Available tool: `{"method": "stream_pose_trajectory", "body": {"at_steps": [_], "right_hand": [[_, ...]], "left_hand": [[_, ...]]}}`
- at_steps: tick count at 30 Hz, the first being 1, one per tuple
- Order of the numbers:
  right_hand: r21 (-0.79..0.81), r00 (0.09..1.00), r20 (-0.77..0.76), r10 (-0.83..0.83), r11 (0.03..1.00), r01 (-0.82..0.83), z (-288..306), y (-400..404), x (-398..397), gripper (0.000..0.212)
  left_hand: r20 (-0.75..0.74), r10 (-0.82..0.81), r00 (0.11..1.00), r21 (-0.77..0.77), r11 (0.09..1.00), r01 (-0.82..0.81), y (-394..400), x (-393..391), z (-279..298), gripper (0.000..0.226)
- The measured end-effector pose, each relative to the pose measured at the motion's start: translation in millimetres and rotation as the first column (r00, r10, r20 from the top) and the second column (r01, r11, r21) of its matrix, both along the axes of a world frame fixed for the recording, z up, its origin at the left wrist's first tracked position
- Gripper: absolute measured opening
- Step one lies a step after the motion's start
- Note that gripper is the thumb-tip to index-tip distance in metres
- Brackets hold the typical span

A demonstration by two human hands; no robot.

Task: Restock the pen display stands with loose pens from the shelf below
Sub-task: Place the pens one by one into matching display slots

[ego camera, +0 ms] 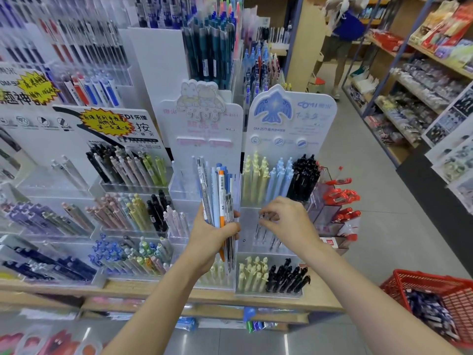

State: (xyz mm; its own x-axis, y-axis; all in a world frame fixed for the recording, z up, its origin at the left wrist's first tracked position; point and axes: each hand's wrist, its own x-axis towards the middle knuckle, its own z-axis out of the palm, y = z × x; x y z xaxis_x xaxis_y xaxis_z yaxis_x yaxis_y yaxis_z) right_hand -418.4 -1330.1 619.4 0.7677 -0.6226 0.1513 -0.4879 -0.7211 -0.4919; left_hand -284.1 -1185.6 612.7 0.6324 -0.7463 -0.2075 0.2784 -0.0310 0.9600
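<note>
My left hand grips a bundle of loose pens held upright: clear, blue, white and one orange. It is in front of the pink-headed display stand. My right hand reaches into the middle tier of the blue bird display stand, its fingertips pinched on the top of a clear pen standing in that tier with a few other clear pens. Yellow, light blue and black pens fill the tier above; yellow and black pens fill the tier below.
More acrylic stands full of pens stand to the left on the wooden shelf. Red pens sit in a stand at the right. A red basket with packets is on the floor. A person stands far down the aisle.
</note>
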Motion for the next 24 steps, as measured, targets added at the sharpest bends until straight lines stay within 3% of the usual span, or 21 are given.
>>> {"method": "stream_pose_trajectory", "body": {"at_steps": [3,9,19,24], "right_hand": [[-0.123,0.992,-0.121,-0.024,0.992,0.009,-0.2,1.8,1.2,0.022],[-0.226,0.994,-0.087,-0.066,0.973,0.045,-4.3,3.9,5.3,0.025],[-0.185,0.992,-0.104,-0.074,0.981,0.054,-10.2,9.0,9.0,0.021],[-0.241,0.992,-0.091,-0.086,0.968,0.062,-18.8,11.9,6.9,0.019]], "left_hand": [[-0.010,-0.001,1.000,-0.007,1.000,0.001,1.9,0.7,0.1,0.054],[-0.001,-0.013,1.000,-0.002,1.000,0.013,2.1,2.6,0.1,0.053],[0.022,-0.040,0.999,0.006,0.999,0.040,-4.8,0.0,-0.3,0.050],[0.029,-0.045,0.999,0.006,0.999,0.045,-6.8,0.1,-0.6,0.052]]}}
